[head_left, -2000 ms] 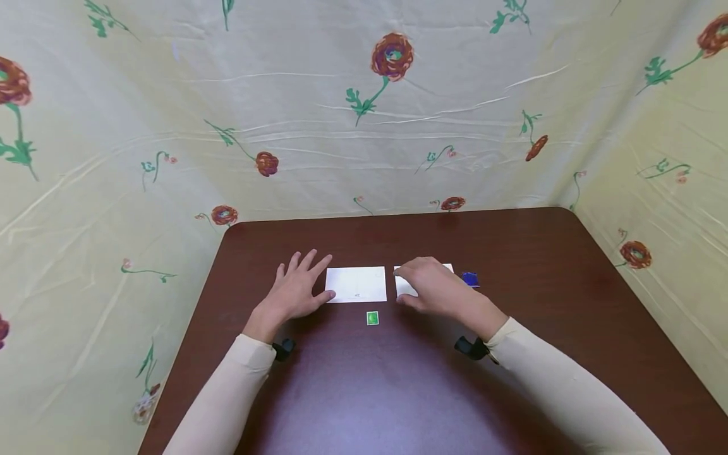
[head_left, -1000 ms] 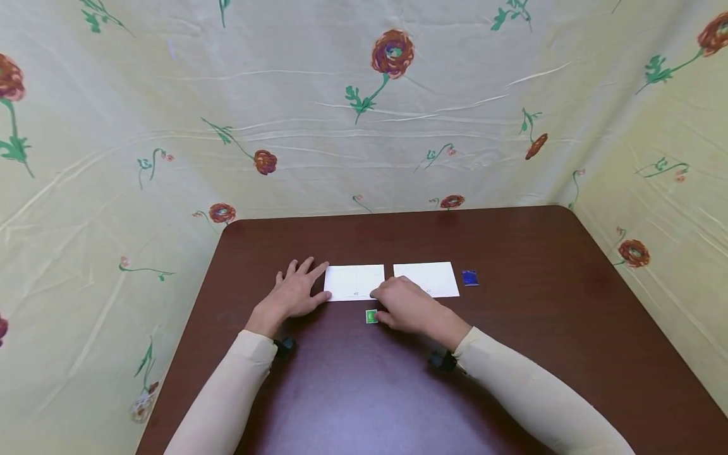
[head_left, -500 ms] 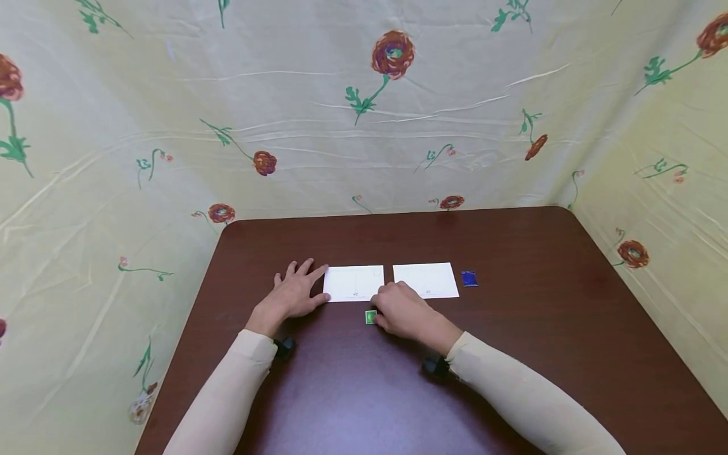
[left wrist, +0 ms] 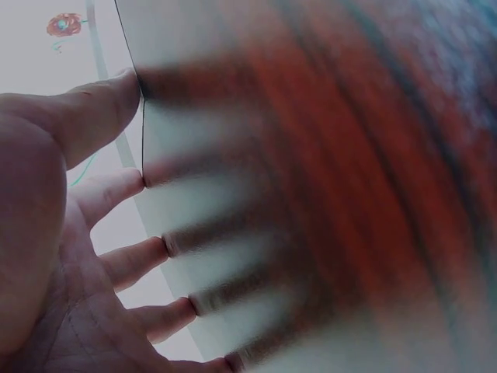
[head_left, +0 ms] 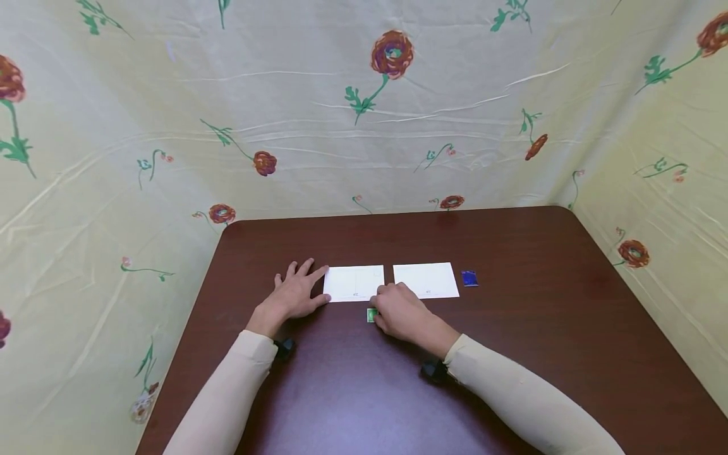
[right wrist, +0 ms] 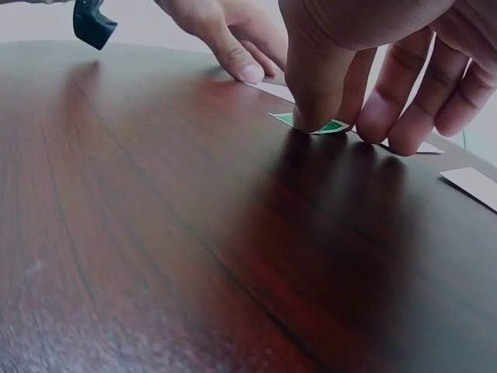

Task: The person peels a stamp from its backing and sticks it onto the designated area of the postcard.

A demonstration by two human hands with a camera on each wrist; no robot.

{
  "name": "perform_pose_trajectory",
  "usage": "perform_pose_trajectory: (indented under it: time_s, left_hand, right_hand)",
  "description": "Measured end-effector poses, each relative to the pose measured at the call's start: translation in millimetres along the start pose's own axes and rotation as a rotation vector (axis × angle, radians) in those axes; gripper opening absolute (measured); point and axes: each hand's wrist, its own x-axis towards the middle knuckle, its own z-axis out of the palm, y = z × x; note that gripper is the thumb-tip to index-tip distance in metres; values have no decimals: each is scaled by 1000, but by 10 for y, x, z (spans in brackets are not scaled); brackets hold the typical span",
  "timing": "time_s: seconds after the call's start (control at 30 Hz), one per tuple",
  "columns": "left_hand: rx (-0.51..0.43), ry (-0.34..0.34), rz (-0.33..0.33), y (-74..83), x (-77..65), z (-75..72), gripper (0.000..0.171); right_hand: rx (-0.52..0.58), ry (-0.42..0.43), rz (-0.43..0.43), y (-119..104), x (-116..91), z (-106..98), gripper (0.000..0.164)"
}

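A white postcard (head_left: 352, 282) with faint printed lines lies flat on the table. My left hand (head_left: 292, 296) rests at its left side, fingers spread, thumb and index fingertip at its edge. Just below its lower right corner is a small green stamp (head_left: 371, 315) with a white border. My right hand (head_left: 401, 311) pinches the stamp's right side with curled fingers, hiding part of it. In the right wrist view, the thumb presses on the stamp (right wrist: 333, 126) and its ends tilt up slightly; the other fingertips touch the tabletop.
A second white postcard (head_left: 428, 280) lies to the right of the first, with a narrow gap between them. Beyond it sits a small dark blue square (head_left: 469, 279). The brown wooden table (head_left: 540, 284) is bordered by flowered sheeting (head_left: 318, 139) at the back and sides.
My right hand has moved left from the second postcard to the green stamp, its fingers curling in. The stamp has shifted slightly. My left hand stays at the first postcard's edge.
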Motion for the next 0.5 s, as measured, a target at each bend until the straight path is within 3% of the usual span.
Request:
perform_pose_trajectory:
  time_s: [0.5]
  left_hand:
    - [-12,3,6,1,-4,1,73]
  right_hand:
    - [35,68,-9,-6,4,18,10]
